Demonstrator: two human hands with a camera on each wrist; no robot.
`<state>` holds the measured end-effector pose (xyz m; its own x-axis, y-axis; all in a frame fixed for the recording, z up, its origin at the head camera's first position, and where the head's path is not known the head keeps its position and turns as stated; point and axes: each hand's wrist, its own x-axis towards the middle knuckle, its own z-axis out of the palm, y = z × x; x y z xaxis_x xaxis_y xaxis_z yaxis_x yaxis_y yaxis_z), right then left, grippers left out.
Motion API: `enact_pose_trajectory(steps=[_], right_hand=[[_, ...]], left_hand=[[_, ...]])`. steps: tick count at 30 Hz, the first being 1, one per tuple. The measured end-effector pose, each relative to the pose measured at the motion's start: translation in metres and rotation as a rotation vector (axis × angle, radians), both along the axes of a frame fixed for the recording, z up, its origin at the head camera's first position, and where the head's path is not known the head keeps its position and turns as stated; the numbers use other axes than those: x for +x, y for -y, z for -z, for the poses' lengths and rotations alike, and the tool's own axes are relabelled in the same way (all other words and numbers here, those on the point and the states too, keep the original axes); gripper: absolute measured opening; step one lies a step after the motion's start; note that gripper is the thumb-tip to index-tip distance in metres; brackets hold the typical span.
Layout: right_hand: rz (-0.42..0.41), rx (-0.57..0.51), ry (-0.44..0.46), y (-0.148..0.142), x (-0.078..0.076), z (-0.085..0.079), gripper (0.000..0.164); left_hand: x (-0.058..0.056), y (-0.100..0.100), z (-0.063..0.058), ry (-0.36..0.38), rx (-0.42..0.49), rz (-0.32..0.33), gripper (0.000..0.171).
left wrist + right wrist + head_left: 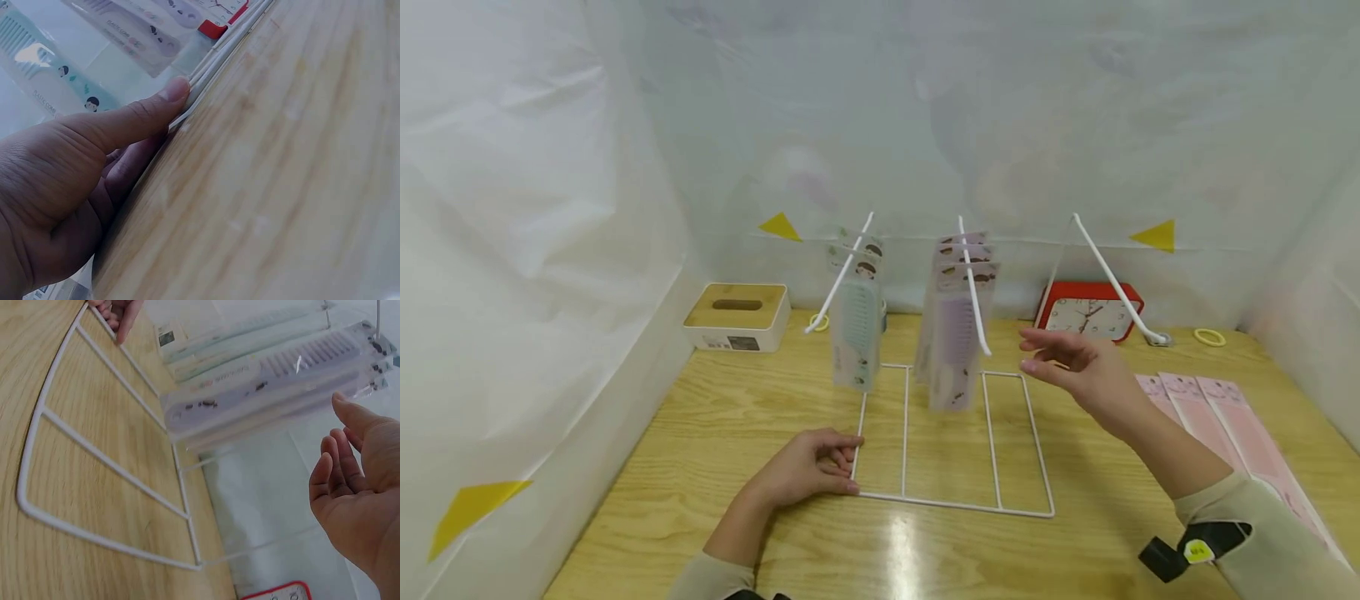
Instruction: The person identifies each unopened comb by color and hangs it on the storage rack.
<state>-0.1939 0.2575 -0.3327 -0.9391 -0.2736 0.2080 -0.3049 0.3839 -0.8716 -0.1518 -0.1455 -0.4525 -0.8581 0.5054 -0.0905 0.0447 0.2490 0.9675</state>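
A white wire display rack (pixel 955 503) stands on the wooden table, with three hooks rising above its base. My left hand (pixel 805 468) holds the front left corner of the base; in the left wrist view its thumb (pixel 175 89) lies on the wire. Mint-green combs in clear packets (pixel 857 321) hang from the left hook, and several packaged purple combs (pixel 957 333) from the middle one. The right hook (pixel 1108 271) carries nothing. Between the middle and right hooks, my right hand (pixel 1086 375) hovers with loosely bent fingers and holds nothing, apart from the purple packets.
Pink packaged items (pixel 1232 417) lie side by side on the table at the right, partly behind the right forearm. A red clock (pixel 1088 312) stands behind the rack, and a tissue box (pixel 737 317) sits at the back left. A yellow ring (pixel 1209 337) lies at the back right.
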Motion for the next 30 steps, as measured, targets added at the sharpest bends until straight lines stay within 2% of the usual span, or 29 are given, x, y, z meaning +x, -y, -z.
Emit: enact_pose_trajectory(steps=[7,17,24,30], right_hand=[[-0.021,0.066,0.024,-0.047,-0.002,0.030,0.043],[0.008,0.154,0.010,-0.108,-0.024,0.064,0.045],[0.080,0.267,-0.020,-0.140,-0.038,0.080,0.046],[0.074,0.405,-0.057,-0.169,-0.045,0.086,0.045]], left_hand=[[0.001,0.000,0.001,0.007,-0.002,-0.005,0.066],[0.000,-0.001,0.000,0.000,-0.005,-0.003,0.065],[0.000,-0.001,0.000,-0.005,-0.011,-0.003,0.066],[0.000,-0.001,0.000,-0.002,0.002,-0.003,0.065]])
